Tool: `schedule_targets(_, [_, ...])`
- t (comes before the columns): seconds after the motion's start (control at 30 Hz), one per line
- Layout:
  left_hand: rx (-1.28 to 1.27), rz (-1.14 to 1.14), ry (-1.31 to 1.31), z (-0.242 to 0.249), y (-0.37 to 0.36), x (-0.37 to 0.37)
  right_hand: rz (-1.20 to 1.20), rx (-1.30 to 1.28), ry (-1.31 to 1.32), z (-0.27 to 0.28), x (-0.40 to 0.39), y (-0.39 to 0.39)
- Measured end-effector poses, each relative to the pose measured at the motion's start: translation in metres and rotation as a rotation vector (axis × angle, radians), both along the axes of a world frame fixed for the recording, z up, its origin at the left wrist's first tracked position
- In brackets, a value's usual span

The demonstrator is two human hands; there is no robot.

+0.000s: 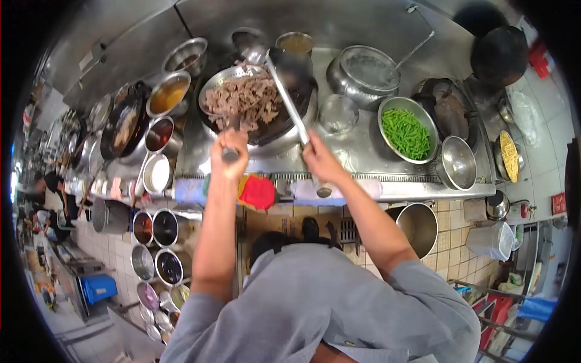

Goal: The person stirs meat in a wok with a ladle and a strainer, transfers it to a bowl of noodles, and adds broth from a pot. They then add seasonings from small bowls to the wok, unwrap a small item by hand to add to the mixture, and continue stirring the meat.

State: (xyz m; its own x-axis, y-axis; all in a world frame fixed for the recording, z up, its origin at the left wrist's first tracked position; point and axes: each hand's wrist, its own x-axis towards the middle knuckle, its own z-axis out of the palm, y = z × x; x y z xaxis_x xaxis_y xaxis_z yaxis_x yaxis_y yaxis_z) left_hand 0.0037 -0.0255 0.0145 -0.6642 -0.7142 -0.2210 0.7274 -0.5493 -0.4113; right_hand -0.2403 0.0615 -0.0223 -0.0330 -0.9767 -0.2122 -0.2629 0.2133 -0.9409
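Observation:
Sliced brown meat (245,100) lies heaped in a metal strainer (209,91) over the dark wok (307,100) on the stove. My left hand (230,151) is wrapped round a dark handle (230,155) in front of the meat, which appears to belong to the strainer. My right hand (321,158) grips the long metal handle (287,103) of a ladle, which slants up and left across the wok's right part. The ladle's far end is near the wok's back edge, beside the meat.
A bowl of green beans (405,134), an empty strainer (458,163) and a large pot (363,75) stand right. Left are a bowl of yellow liquid (169,95), sauce containers (159,134) and another wok (124,127). A red cloth (256,192) lies on the front edge.

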Motion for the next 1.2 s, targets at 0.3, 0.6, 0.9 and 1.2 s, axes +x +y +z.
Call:
schedule_targets(0.3, [-0.064,-0.021,0.006,0.035,-0.004,0.026,-0.093,-0.261,0.594,0.030,-0.038,-0.078])
schedule_targets(0.6, [-0.179,-0.030,-0.032,0.054,-0.016,0.065,-0.096,0.117,-0.345,-0.017,0.000,-0.064])
schedule_targets(0.9, [-0.173,-0.071,-0.049,0.043,-0.030,0.089,-0.085,0.196,-0.319,-0.010,0.025,-0.066])
schedule_targets(1.2, [-0.161,-0.076,-0.077,0.026,-0.036,0.098,-0.049,0.225,-0.239,0.001,0.056,-0.045])
